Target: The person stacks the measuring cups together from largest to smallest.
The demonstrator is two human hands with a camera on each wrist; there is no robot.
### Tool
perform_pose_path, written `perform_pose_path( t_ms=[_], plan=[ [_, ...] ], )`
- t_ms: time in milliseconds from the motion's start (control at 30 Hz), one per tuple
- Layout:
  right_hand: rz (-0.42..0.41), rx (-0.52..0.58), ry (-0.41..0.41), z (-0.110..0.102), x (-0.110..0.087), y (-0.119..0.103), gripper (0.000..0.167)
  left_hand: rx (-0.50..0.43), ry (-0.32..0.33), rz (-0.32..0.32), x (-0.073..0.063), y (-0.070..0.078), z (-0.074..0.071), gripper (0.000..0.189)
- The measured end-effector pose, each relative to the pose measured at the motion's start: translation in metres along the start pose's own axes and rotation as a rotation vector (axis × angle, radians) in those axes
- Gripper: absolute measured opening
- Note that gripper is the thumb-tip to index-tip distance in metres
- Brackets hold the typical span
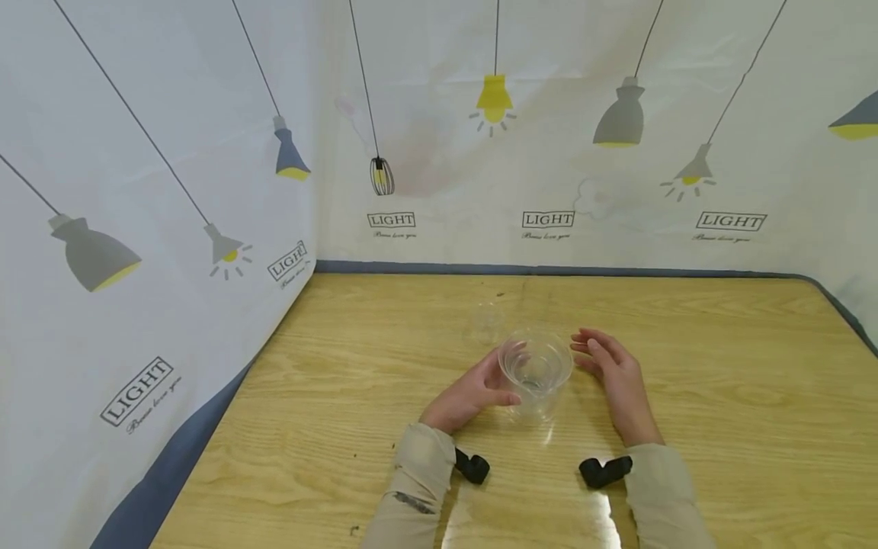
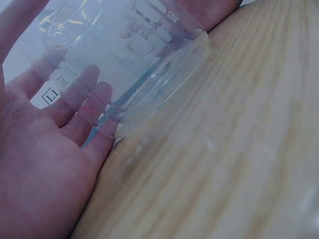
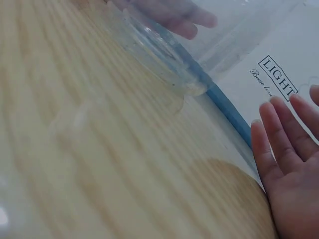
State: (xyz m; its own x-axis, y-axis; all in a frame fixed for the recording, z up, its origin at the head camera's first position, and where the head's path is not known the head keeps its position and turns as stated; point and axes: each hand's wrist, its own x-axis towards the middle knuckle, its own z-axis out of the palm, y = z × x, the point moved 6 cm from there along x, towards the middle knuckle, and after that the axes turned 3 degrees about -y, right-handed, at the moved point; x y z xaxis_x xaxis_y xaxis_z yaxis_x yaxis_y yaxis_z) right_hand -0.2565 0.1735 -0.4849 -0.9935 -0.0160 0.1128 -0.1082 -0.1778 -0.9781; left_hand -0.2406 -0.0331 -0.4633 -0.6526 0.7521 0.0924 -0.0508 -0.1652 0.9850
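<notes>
A clear plastic measuring cup (image 1: 535, 374) stands on the wooden table, with white printed marks on its wall in the left wrist view. My left hand (image 1: 473, 389) holds it from the left, thumb along the near side and fingers around the far side. Through the clear wall, those fingers (image 2: 89, 99) show in the left wrist view. To the right of the cup is my right hand (image 1: 613, 374), apart from it, fingers extended and nothing in them. In the right wrist view the right hand (image 3: 294, 164) has its palm turned toward the cup base (image 3: 164, 59).
Just behind the cup is a smaller clear plastic object (image 1: 488, 322), faint against the wood. The wooden table (image 1: 329, 366) ends at a white curtain (image 1: 446, 152) printed with lamps. Black cameras (image 1: 472, 467) sit at both wrists.
</notes>
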Motion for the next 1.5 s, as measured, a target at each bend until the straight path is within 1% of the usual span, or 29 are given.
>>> perform_pose_path(
  t_ms=[200,367,467,533,700,833,933,1033,1133,1233,1333,1433,1500],
  plan=[
    [-0.015,-0.003,-0.027,0.000,0.000,0.002,0.045,0.006,-0.002,-0.021,-0.001,-0.001,0.000,0.081],
    [-0.027,-0.007,-0.025,-0.001,0.000,0.001,0.044,0.012,-0.003,-0.013,-0.001,0.001,0.001,0.081],
    [-0.016,-0.017,-0.026,-0.001,-0.001,0.001,0.044,0.015,0.008,-0.022,-0.001,0.001,0.001,0.080],
    [-0.009,-0.060,-0.031,0.000,-0.002,0.001,0.043,0.018,0.015,-0.029,-0.002,0.001,0.001,0.079],
    [-0.005,-0.209,-0.048,0.002,-0.007,0.000,0.041,0.023,0.013,-0.029,-0.002,0.001,0.001,0.077],
    [-0.002,-0.241,-0.071,0.006,-0.010,0.000,0.040,0.031,0.008,-0.039,-0.003,0.000,0.000,0.077],
    [0.002,-0.295,-0.089,0.008,-0.012,-0.001,0.040,0.036,0.007,-0.031,-0.002,0.000,-0.001,0.077],
    [0.013,-0.353,-0.126,0.010,-0.014,0.000,0.042,0.033,0.002,-0.027,-0.002,0.001,-0.001,0.076],
    [0.025,-0.361,-0.171,0.012,-0.016,0.000,0.044,0.034,-0.008,-0.032,-0.002,0.001,-0.001,0.076],
    [0.036,-0.368,-0.211,0.014,-0.019,-0.001,0.044,0.041,-0.021,-0.021,-0.001,0.002,0.000,0.076],
    [0.049,-0.365,-0.298,0.018,-0.021,-0.001,0.045,0.052,-0.027,-0.007,-0.001,0.004,0.000,0.077],
    [0.058,-0.332,-0.401,0.025,-0.023,-0.002,0.049,0.051,-0.039,0.000,-0.001,0.006,0.001,0.077],
    [0.050,-0.306,-0.452,0.028,-0.024,-0.003,0.052,0.054,-0.048,0.005,-0.001,0.007,0.001,0.077]
  ],
)
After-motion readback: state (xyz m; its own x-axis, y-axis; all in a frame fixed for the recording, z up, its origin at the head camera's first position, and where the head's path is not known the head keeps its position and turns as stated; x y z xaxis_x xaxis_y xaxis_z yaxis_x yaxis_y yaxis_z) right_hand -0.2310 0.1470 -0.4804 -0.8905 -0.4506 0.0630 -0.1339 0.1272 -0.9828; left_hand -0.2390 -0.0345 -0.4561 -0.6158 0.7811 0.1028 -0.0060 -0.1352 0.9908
